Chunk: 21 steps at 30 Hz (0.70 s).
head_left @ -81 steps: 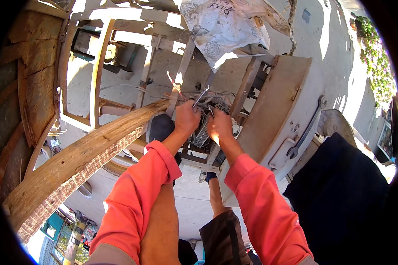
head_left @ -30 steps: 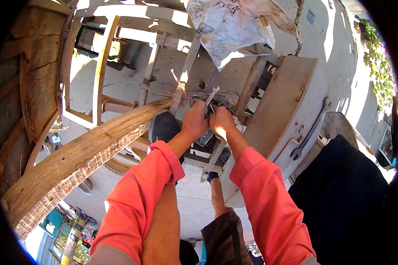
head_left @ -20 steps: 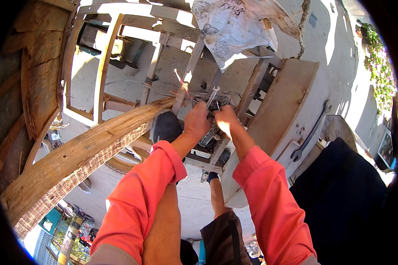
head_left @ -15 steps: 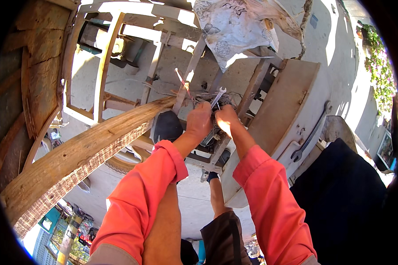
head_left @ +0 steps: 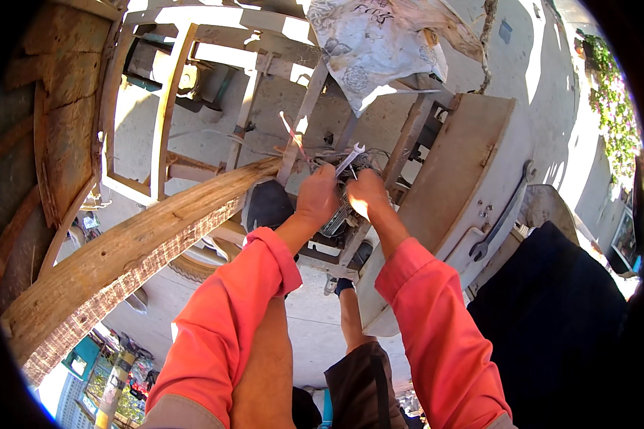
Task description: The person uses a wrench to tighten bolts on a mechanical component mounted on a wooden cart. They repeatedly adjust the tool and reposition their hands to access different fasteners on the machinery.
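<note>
Both my hands work close together over a metal frame (head_left: 312,107) with a bundle of wires and machine parts (head_left: 336,223) beneath them. My left hand (head_left: 318,193) is closed around the lower part of a shiny open-ended wrench (head_left: 350,159), whose jaw points up and away. Just to the right, my right hand (head_left: 367,193) is closed, with its fingers pinched near the wrench's shaft. A small thin dark thing shows at those fingertips, too small to name. The hands hide most of what lies directly under them.
A thick wooden beam (head_left: 150,247) slants in from the left. On the right, a grey metal box (head_left: 454,179) carries a large wrench (head_left: 504,214) and several small nuts (head_left: 485,210). A white sack (head_left: 379,53) hangs over the far frame. Another person's leg (head_left: 350,318) shows below.
My right hand has turned slightly and its fingers have shifted a little beside the wrench. My left hand stays about where it was, still gripping the wrench.
</note>
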### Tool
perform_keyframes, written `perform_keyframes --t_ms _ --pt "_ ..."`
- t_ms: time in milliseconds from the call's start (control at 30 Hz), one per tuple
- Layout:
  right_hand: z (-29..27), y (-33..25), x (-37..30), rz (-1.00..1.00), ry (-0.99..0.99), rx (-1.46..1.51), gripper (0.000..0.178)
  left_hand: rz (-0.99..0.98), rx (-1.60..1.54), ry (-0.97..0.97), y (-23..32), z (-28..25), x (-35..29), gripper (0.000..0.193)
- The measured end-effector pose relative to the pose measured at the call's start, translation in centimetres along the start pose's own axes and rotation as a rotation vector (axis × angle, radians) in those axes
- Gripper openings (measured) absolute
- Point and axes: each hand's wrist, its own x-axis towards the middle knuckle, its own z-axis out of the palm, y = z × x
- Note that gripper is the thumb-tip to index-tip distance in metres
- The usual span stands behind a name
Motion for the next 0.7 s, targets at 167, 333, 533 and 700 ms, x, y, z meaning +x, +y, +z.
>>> perform_keyframes --t_ms 167,333,533,700 --pt "-0.8 0.3 -0.2 -0.007 -0.040 -0.056 0.035 -0.173 -0.049 0.070 -0.8 -1.0 0.1 0.018" --pt "0.3 0.8 -0.6 -0.046 -0.010 0.027 0.034 -0.240 -0.104 0.083 0.3 -1.8 0.7 0.020" --pt "1.9 0.7 -1.2 -0.055 0.045 0.167 0.028 -0.319 -0.236 0.111 1.4 -2.3 1.3 0.020" --pt "2.6 1.9 -1.6 -0.137 0.080 0.101 0.023 -0.379 -0.243 0.140 0.7 -2.0 1.6 0.023"
